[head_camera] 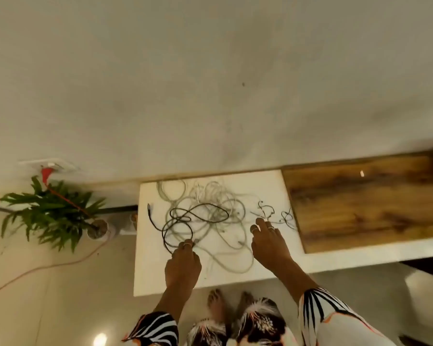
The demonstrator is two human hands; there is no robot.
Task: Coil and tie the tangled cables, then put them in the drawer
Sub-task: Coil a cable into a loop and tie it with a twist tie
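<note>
The tangled cables (205,216) lay on a white table (155,275) against a pale wall (210,83), a wooden panel (360,203) at 3 o'clock. The left hand (183,265) pinched the black cable (178,221); the right hand (270,243) reached with straight fingers.

No readable text, label, brand, number or sign is showing anywhere in the view.
</note>
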